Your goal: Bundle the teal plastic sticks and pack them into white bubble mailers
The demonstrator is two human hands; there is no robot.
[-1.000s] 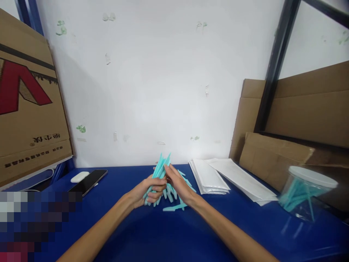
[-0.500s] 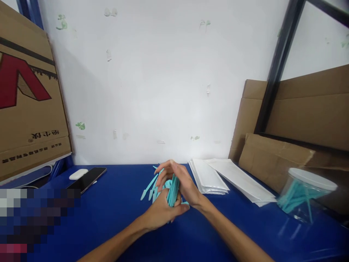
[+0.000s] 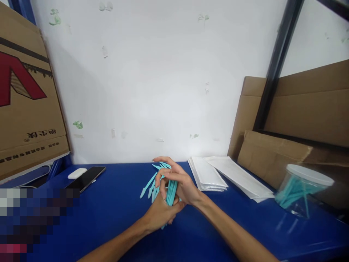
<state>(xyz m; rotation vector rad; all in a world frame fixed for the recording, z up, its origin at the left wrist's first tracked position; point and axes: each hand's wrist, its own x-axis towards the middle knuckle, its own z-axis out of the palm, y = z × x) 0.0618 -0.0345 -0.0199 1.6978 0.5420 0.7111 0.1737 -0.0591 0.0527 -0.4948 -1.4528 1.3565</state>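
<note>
Several slim turquoise plastic spatulas (image 3: 171, 193) form an upright bundle between my hands. My left hand (image 3: 160, 214) is closed round the lower part of the bundle, its thumb across the near side. From the right, my right hand (image 3: 184, 182) cups the upper part, palm against the bundle and fingers curled over it toward the left; its index finger is lifted away. Loose turquoise spatulas (image 3: 148, 185) lie on the blue table (image 3: 117, 214) just behind and left of my hands, partly hidden by them.
Flat white packets (image 3: 208, 174) lie right of my hands. Further right stands a lidded clear jar (image 3: 304, 193) with turquoise sticks inside. A black phone (image 3: 88, 177) and a white case (image 3: 77, 173) lie at left. Cardboard (image 3: 272, 149) lines the right side; a large box (image 3: 32, 109) stands left.
The fingers of my right hand have spread, the index finger lifting up and left. The bundle shows more of its upper end and has shifted slightly left.
</note>
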